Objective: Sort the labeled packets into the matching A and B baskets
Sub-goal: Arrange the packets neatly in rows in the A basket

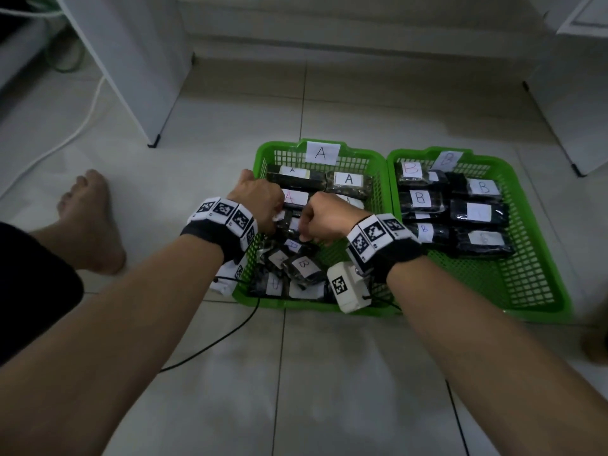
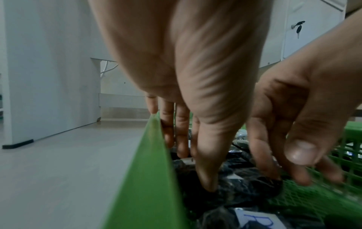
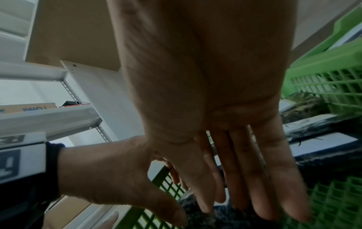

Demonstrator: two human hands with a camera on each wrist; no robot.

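a black plastic packet [image 2: 231,193] in the green mesh a basket [image 1: 263,153] is being touched from above by straight-fingered left hand [image 1: 260,199] and right hand [image 1: 325,218], directly beneath both.

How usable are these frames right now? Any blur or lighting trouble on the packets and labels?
Head view: dim overall, but the A basket and B basket labels are mostly readable, though some B labels are faint. Left wrist view: right hand motion-blurred at the fingers; packets dark. Right wrist view: palm fills the frame, fingertips smeared.
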